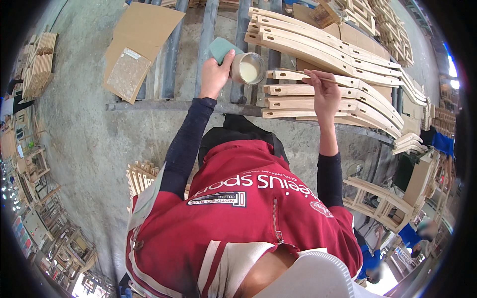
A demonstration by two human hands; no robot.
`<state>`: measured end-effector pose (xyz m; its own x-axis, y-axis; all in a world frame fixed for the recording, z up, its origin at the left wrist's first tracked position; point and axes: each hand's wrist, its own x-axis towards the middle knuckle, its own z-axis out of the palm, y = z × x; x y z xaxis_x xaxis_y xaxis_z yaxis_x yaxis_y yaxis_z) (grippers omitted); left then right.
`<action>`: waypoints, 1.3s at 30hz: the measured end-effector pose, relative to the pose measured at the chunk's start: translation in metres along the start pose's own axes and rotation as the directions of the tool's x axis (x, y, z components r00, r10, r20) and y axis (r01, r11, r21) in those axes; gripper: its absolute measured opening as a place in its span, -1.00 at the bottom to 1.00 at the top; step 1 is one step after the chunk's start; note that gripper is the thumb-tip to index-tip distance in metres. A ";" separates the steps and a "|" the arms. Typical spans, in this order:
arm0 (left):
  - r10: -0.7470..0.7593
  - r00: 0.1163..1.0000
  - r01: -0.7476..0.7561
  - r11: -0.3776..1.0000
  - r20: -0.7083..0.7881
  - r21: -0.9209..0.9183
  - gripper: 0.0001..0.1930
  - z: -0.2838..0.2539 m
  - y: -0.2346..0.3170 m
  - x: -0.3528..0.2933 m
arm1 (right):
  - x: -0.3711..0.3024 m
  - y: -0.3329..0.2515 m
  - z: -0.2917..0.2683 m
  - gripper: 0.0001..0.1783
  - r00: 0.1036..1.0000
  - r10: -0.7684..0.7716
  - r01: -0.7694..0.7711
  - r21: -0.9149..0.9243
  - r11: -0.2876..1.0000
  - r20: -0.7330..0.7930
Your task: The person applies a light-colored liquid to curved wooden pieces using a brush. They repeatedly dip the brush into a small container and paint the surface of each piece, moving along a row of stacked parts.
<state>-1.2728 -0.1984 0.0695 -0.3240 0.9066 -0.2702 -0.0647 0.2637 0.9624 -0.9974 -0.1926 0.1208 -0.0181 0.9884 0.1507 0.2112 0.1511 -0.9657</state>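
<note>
My left hand [214,74] is closed on a clear cup [248,68] of creamy white liquid. A flat teal piece [222,49] shows at its fingers, beside the cup; its kind is unclear. With its fingers pinched, my right hand [326,94] holds a thin stick [320,75] above a curved wooden slat [285,75]. The stick's tip is too small to make out. This slat has an oval slot near its left end. Several similar slats [288,90] lie side by side nearer me, and another stack of slotted slats [303,42] lies beyond.
Grey metal rails [176,54] carry the slats, with a front bar [164,106] along the near side. Brown cardboard [141,27] lies at the left. Bundled wood [39,64] stands far left, and a wooden frame [380,196] stands right. Other people [370,260] are at lower right.
</note>
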 end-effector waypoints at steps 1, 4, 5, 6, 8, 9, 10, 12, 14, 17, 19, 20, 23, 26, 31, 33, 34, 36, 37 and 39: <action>0.032 0.999 -0.032 0.999 0.000 0.010 -0.59 0.003 0.001 0.003 | 0.000 -0.019 0.003 -0.88 0.999 0.032 -0.035 0.104 0.994 0.026; 0.150 0.989 -0.150 0.982 0.014 0.112 -0.57 0.007 0.001 0.012 | 0.001 -0.031 0.018 -0.89 0.989 0.013 -0.038 0.166 0.985 0.147; 0.171 0.985 -0.173 0.977 0.030 0.124 -0.56 0.011 0.007 0.012 | 0.001 -0.030 0.023 -0.88 0.990 0.016 -0.029 0.089 0.996 0.140; 0.190 0.981 -0.194 0.971 0.039 0.139 -0.56 0.013 0.019 0.009 | 0.003 -0.030 0.028 -0.88 0.991 -0.005 0.005 0.002 1.000 0.137; 0.223 0.974 -0.227 0.964 0.050 0.139 -0.55 0.016 0.025 0.009 | 0.008 -0.030 0.034 -0.88 0.988 -0.050 0.074 -0.170 0.983 0.143; 0.236 0.970 -0.241 0.963 0.050 0.125 -0.55 0.017 0.025 0.010 | 0.010 -0.030 0.036 -0.87 0.988 -0.043 0.070 -0.183 0.981 0.145; 0.250 0.967 -0.254 0.961 0.050 0.111 -0.56 0.017 0.026 0.012 | 0.012 -0.027 0.037 -0.86 0.988 -0.003 0.020 -0.109 0.994 0.153; 0.230 0.971 -0.236 0.961 0.056 0.143 -0.56 0.016 0.025 0.015 | 0.015 -0.019 0.036 -0.84 0.981 0.083 -0.090 0.036 0.995 0.173; 0.220 0.974 -0.225 0.964 0.050 0.140 -0.57 0.015 0.023 0.019 | 0.020 -0.016 0.036 -0.82 0.968 0.179 -0.207 0.157 0.966 0.178; 0.206 0.978 -0.208 0.974 0.030 0.089 -0.58 0.014 0.015 0.028 | 0.026 -0.011 0.033 -0.83 0.932 0.322 -0.356 0.248 0.901 0.169; 0.180 0.983 -0.181 0.981 0.026 0.069 -0.59 0.014 0.008 0.035 | 0.031 -0.008 0.035 -0.83 0.921 0.343 -0.389 0.385 0.837 0.183; 0.167 0.986 -0.168 0.984 0.022 0.053 -0.59 0.015 0.006 0.037 | 0.033 -0.008 0.036 -0.83 0.916 0.354 -0.401 0.450 0.798 0.190; 0.108 0.994 -0.108 0.994 0.029 0.010 -0.60 0.018 0.003 0.044 | 0.040 0.005 0.034 -0.83 0.898 0.391 -0.440 0.440 0.782 0.203; 0.034 0.998 -0.035 0.999 0.055 0.019 -0.59 0.020 0.004 0.049 | 0.047 0.015 0.032 -0.83 0.858 0.475 -0.513 0.382 0.769 0.196; -0.049 0.995 0.047 0.999 0.089 0.020 -0.56 0.021 -0.004 0.057 | 0.056 0.020 0.040 -0.80 0.846 0.506 -0.523 0.444 0.728 0.168; -0.057 0.997 0.060 0.997 0.054 -0.049 -0.57 0.021 -0.004 0.056 | 0.064 0.019 0.044 -0.77 0.853 0.503 -0.492 0.537 0.685 0.141; -0.062 0.997 0.065 0.994 0.035 -0.084 -0.57 0.021 -0.004 0.056 | 0.069 0.024 0.043 -0.77 0.875 0.474 -0.451 0.521 0.725 0.098; -0.089 0.996 0.091 0.992 0.029 -0.088 -0.57 0.015 -0.013 0.059 | 0.081 0.032 0.039 -0.76 0.911 0.411 -0.367 0.482 0.796 0.014; -0.103 0.994 0.105 0.990 0.025 -0.089 -0.58 0.011 -0.017 0.061 | 0.089 0.035 0.038 -0.76 0.921 0.380 -0.340 0.305 0.889 -0.081; -0.104 0.995 0.105 0.992 0.011 -0.077 -0.57 0.007 -0.017 0.061 | 0.101 0.047 0.040 -0.76 0.938 0.315 -0.286 0.191 0.939 -0.144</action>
<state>-1.2853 -0.1451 0.0361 -0.3052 0.8778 -0.3692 -0.1708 0.3310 0.9280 -1.0283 -0.0851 0.0824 0.1904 0.9727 -0.1328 0.0172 -0.1385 -0.9902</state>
